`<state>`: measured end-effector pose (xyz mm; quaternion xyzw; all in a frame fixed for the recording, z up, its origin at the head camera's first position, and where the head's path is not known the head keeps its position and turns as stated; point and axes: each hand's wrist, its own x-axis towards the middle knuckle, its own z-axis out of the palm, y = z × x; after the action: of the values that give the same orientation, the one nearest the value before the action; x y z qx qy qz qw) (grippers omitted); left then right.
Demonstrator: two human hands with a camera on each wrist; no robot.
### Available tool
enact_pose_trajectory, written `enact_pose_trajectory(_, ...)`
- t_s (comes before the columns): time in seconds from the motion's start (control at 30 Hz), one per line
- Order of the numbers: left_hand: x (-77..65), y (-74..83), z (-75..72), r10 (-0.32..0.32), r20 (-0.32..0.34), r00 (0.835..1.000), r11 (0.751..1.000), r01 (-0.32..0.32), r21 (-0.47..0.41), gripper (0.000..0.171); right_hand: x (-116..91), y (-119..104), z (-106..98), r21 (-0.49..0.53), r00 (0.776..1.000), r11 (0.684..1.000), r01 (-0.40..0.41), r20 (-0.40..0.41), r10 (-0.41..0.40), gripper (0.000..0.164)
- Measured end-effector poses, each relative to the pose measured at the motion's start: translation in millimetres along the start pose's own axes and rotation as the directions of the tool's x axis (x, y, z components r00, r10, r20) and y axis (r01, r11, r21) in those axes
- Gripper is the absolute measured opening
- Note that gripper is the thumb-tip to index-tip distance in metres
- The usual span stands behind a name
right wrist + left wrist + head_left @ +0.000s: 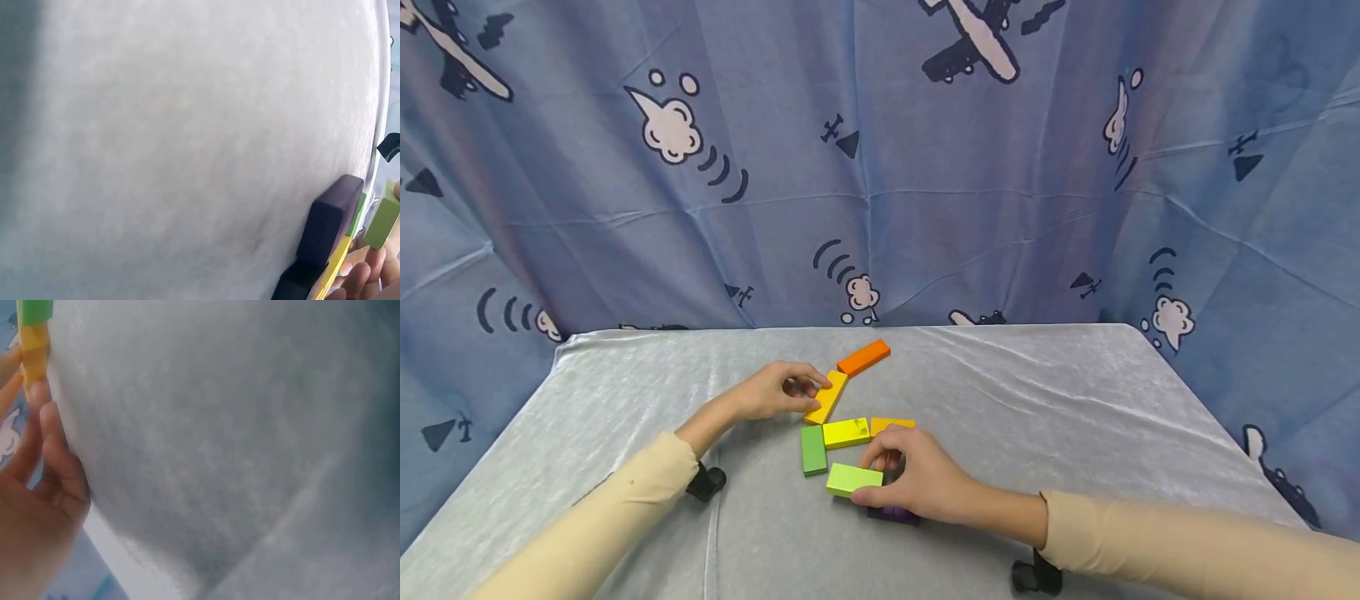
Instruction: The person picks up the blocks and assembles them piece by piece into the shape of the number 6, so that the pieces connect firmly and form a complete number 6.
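My left hand [778,390] pinches a yellow-orange block [829,398] that lies slanted on the cloth; its thumb and a fingertip are at the block's left side. My right hand [925,479] holds a light green block [853,478] between thumb and fingers. In the right wrist view, this light green block [382,223] appears raised beside a dark purple block [328,222]. Just beyond the right hand lie a bright yellow block [847,433] and an orange-yellow block [891,425], end to end. A darker green block [813,451] stands crosswise at their left end.
An orange block [864,357] lies at the back, its near end by the yellow-orange block. Partly under the right hand is the purple block [892,514]. Grey cloth [1037,400] covers the table, with a blue patterned curtain [775,167] behind.
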<state>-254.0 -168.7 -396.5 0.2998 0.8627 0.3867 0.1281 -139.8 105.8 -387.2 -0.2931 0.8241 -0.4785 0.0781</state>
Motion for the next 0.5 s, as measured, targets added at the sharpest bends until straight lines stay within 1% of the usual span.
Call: enact_pose_trajectory(0.5, 0.2, 0.8, -0.1, 0.018, 0.003, 1.0, 1.0, -0.018, -0.006, 0.028, -0.3, -5.1, 7.5, -0.039, 0.995, 0.995, -0.094, -0.015, 0.094, 0.024)
